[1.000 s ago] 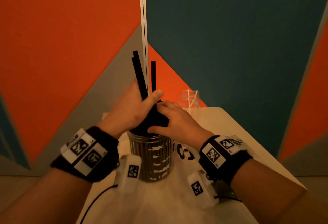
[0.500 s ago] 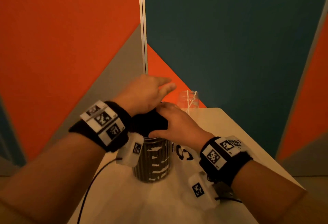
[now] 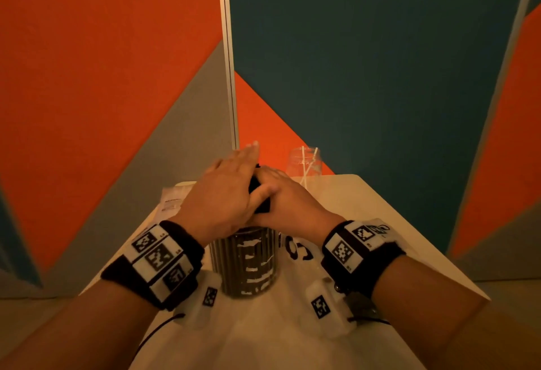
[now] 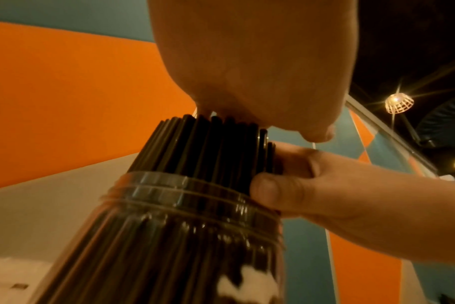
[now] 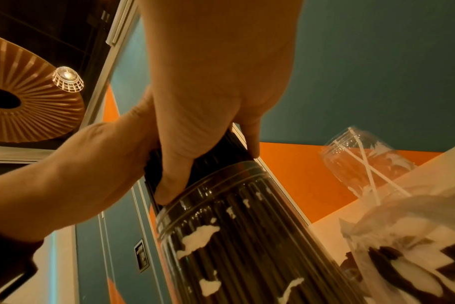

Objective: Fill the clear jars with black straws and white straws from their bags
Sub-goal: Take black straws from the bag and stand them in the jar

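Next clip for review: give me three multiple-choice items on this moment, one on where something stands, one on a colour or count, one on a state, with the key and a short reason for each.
1. Where is the second clear jar?
A. At the far edge of the table, beyond the hands
B. On the floor
C. Between the two wrists

2. What colour are the straws in the near jar?
A. White
B. Black
C. Red

3. What is the left hand doing?
A. Hanging idle beside the table
B. Lifting a bag
C. Pressing flat on the tops of the black straws

Key: 1 A, the head view shows it behind the hands near the wall. 2 B, both wrist views show a dark bundle filling it. 3 C, the left wrist view shows the palm on the straw ends while the right hand grips the bundle at the rim.
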Motion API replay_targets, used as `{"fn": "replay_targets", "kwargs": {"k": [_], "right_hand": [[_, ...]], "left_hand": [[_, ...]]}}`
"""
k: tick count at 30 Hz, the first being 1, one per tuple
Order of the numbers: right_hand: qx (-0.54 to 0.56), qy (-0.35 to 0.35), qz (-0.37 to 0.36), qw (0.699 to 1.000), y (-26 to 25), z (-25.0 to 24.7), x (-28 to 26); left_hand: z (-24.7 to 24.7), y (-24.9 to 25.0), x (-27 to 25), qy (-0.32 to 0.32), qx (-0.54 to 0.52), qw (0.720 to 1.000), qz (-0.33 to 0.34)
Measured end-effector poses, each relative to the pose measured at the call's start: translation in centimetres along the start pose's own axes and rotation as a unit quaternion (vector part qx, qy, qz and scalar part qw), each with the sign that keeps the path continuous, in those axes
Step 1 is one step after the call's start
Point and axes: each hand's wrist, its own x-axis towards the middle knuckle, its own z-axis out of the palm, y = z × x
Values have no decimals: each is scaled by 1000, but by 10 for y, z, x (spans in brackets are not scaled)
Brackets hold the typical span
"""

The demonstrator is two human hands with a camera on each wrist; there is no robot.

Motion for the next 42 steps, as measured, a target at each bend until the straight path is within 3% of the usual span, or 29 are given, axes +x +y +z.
{"fn": "replay_targets", "kwargs": {"k": [3,6,10,13,16,17,19,21,23,29,32,35,42], "right_hand": [[-7,-18,9,1000,-3,-4,-2],[58,-9,30,998,-4,-17,-9],[46,-47,120,991,-3,-44,-35],[-1,-144,195,970,7,-67,-73],[-82,-251,299,917,24,-85,-119],[-103,-288,333,892,29,-87,-133],[-151,-354,360,850,36,-88,-156],[-186,-379,348,837,42,-84,-171],[-194,-371,339,843,47,-77,-179],[-211,-359,304,857,58,-59,-178],[-216,-359,284,863,61,-55,-176],[-222,-350,269,870,63,-51,-175],[-220,-320,278,879,62,-52,-180]], "left_hand": [[8,6,-6,0,25,1000,-9],[6,7,-7,-12,59,998,-7],[-4,12,-10,-49,79,995,-29],[-18,31,-17,46,54,997,-21],[-19,66,-27,135,4,991,10],[-15,78,-30,115,-15,993,10],[3,94,-34,-16,-29,999,-6],[33,99,-35,-178,-41,983,-15],[60,99,-33,-274,-97,957,-23],[119,110,-19,-348,-206,914,-22],[135,115,-11,-369,-288,881,-62],[140,123,-8,-407,-337,847,-56],[135,133,-2,-475,-296,828,-20]]}}
